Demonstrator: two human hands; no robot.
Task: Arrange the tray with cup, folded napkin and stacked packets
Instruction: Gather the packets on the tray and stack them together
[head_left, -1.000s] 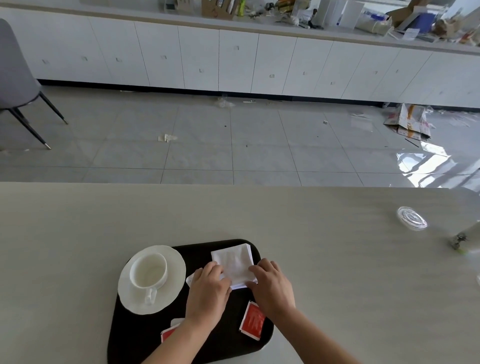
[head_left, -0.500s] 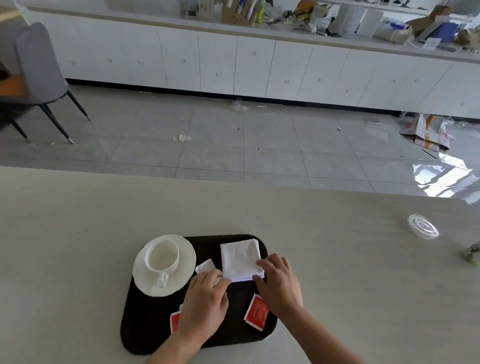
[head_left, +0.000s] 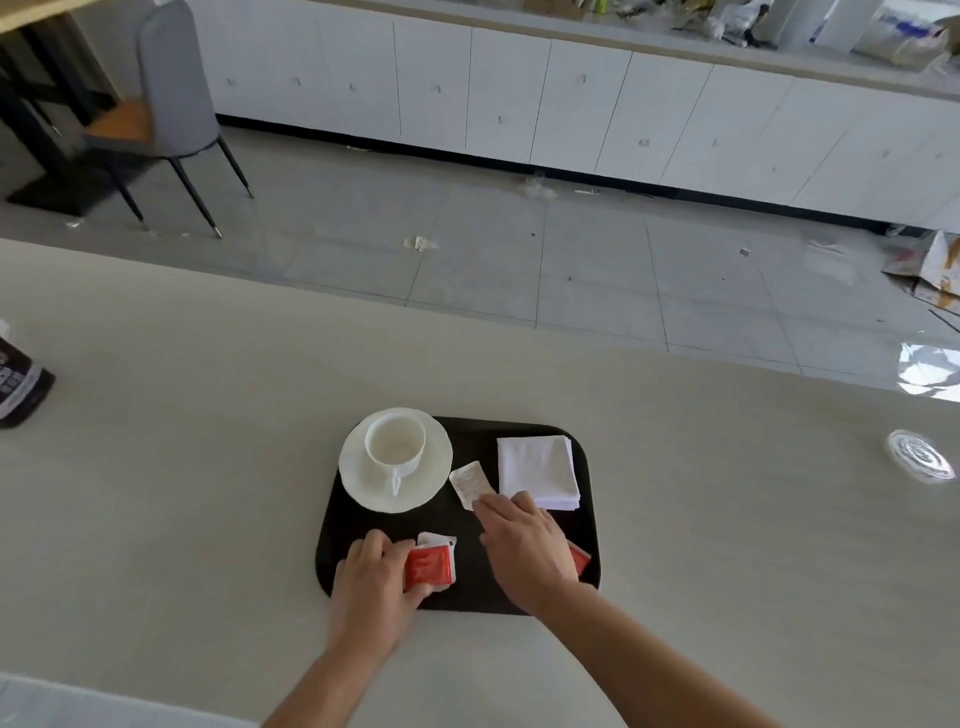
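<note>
A black tray (head_left: 462, 597) lies on the pale table. A white cup (head_left: 395, 445) stands on a white saucer (head_left: 363, 488) at the tray's far left. A folded white napkin (head_left: 537, 470) lies at the far right. My left hand (head_left: 371, 577) grips a red packet (head_left: 428, 566) at the tray's near left, with another packet's white edge showing behind it. My right hand (head_left: 524, 545) lies flat, fingertips touching a white packet (head_left: 470, 483) between saucer and napkin. It partly covers another red packet (head_left: 581, 558).
A clear plastic lid (head_left: 920, 461) lies on the table at the far right. A dark labelled container (head_left: 21, 382) stands at the left edge. Beyond the table are a tiled floor with litter, a grey chair (head_left: 171, 104) and white cabinets.
Both hands left the napkin. The left hand moved down-left and took hold of a red packet. The right hand slid left to the white packet. The head turned left.
</note>
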